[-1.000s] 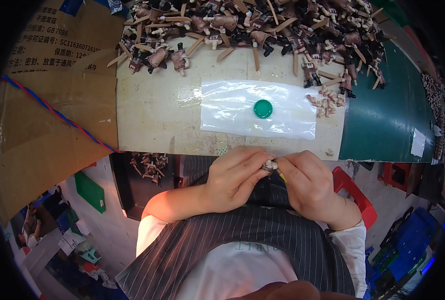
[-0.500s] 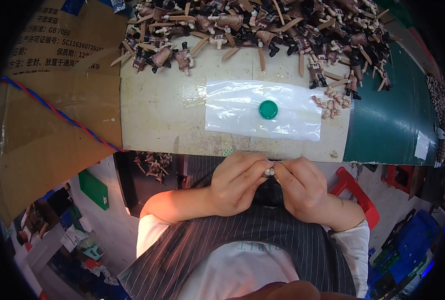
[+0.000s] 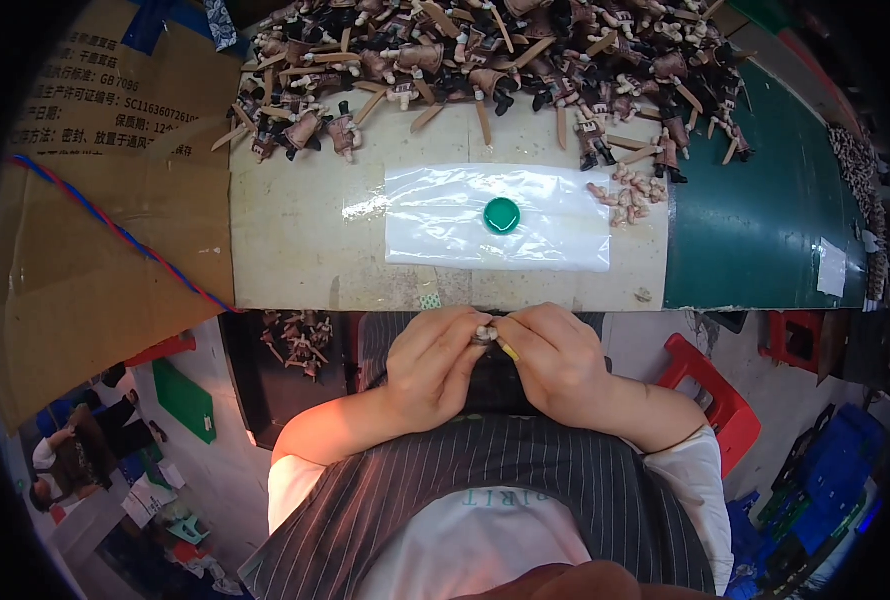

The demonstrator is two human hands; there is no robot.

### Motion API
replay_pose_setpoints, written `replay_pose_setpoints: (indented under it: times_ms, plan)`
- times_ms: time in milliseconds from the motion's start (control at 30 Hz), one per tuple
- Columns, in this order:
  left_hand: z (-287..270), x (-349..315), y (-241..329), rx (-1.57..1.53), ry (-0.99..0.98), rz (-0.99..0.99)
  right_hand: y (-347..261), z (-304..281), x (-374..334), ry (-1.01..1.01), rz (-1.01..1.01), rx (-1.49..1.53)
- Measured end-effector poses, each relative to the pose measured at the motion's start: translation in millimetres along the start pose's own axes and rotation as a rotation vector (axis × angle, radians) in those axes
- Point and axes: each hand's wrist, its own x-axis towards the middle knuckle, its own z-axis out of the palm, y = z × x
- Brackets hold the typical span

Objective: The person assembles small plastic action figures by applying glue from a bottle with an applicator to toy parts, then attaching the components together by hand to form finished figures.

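Observation:
Close to the table's front edge, my left hand (image 3: pixel 433 362) and my right hand (image 3: pixel 557 358) meet fingertip to fingertip. Between them they pinch a small pale figure part (image 3: pixel 486 333), mostly covered by the fingers. Something yellow (image 3: pixel 509 352) shows at a right-hand finger; what it is I cannot make out. Beyond the hands, a flat transparent plastic bag (image 3: pixel 420 240) lies on the table, with a round green cap (image 3: pixel 502 215) on it. By the bag's right end is a little heap of pale small parts (image 3: pixel 633 196).
A large pile of brown-clad toy figures (image 3: pixel 485 65) covers the table's far side. A cardboard box (image 3: pixel 115 240) stands left, with a red-and-blue twisted cord (image 3: pixel 115 225) across it. Below the table edge are a dark tray (image 3: pixel 255 390) of figures and a red stool (image 3: pixel 720 400).
The view has shifted, so the table and hands appear further left. My hands still pinch the small part together, with its angle slightly changed.

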Motion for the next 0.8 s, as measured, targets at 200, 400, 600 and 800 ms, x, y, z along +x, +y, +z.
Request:
replay_pose_setpoints:
  times_ms: [200, 400, 600, 800]
  plan:
    - [-55.8, -27.6, -9.3, 0.077, 0.002, -0.338, 26.6, -27.2, -0.9, 0.188, 0.217, -0.018]
    - [-121.2, -141.1, -88.2, 0.145, 0.567, -0.808, 69.0, -50.5, 7.3, 0.29, 0.466, -0.554]
    - [-136.9, -178.6, -132.2, 0.773, 0.419, -0.631, 68.0, -48.5, 10.5, 0.303, 0.544, -0.551]
    - [-112.3, 1.6, -43.3, 0.752, 0.351, -0.009, 55.3, -40.6, 10.9, 0.348, 0.447, -0.398]
